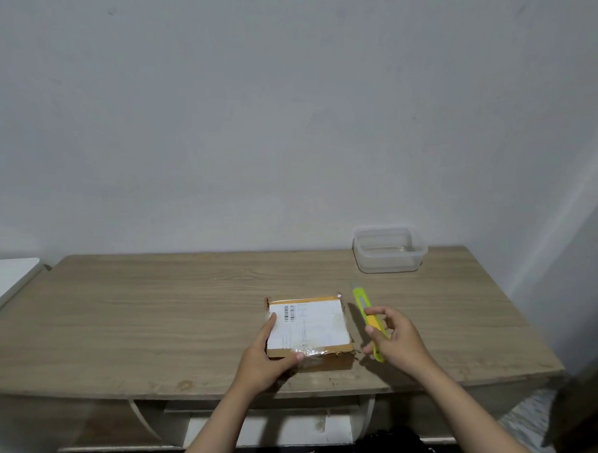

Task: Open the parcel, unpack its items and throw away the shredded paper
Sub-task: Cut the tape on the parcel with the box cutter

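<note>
A small flat cardboard parcel [315, 328] with a white shipping label and clear tape lies near the front of the wooden table [157, 318]. My left hand [265, 358] holds its near left corner, thumb on the front edge and fingers along the left side of the label. Just right of the parcel, my right hand [395, 338] grips a yellow-green utility knife [364, 309] with an orange slider. The knife's tip points away from me, beside the parcel's right edge. I cannot see whether the blade is out.
A clear plastic container [389, 249] stands at the back right of the table against the wall. A white surface [5, 276] shows at the far left. Below the tabletop runs a white shelf, with something dark on the floor.
</note>
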`<act>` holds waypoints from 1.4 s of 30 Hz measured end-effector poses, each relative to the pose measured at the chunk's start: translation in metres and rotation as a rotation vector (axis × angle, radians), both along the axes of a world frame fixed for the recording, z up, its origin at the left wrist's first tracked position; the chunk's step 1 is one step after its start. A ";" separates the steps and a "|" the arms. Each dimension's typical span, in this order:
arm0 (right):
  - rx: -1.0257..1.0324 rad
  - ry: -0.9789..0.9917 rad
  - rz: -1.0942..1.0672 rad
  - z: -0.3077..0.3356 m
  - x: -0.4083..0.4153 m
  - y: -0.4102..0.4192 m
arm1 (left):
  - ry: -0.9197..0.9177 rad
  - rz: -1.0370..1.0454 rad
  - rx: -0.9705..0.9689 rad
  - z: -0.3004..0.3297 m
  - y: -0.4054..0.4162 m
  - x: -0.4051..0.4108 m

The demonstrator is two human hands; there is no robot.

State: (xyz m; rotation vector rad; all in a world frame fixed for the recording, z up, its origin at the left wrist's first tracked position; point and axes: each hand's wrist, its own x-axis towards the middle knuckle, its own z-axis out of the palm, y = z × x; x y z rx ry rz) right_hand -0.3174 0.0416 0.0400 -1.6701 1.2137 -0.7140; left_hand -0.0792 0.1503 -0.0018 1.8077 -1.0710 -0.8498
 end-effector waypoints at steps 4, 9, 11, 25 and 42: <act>-0.042 0.101 0.014 0.009 -0.003 0.010 | -0.017 -0.001 -0.003 0.001 0.000 -0.001; -0.201 0.297 0.070 0.016 -0.002 0.015 | -0.017 -0.006 -0.017 0.001 0.000 -0.001; -0.206 0.350 0.064 0.017 -0.001 0.014 | -0.016 -0.009 -0.019 0.002 0.001 -0.001; -0.087 0.401 0.057 0.023 0.013 0.014 | 0.003 0.024 -0.029 -0.009 -0.001 0.001; -0.079 0.432 0.017 0.027 0.026 0.014 | 0.025 0.019 -0.058 -0.015 -0.002 0.002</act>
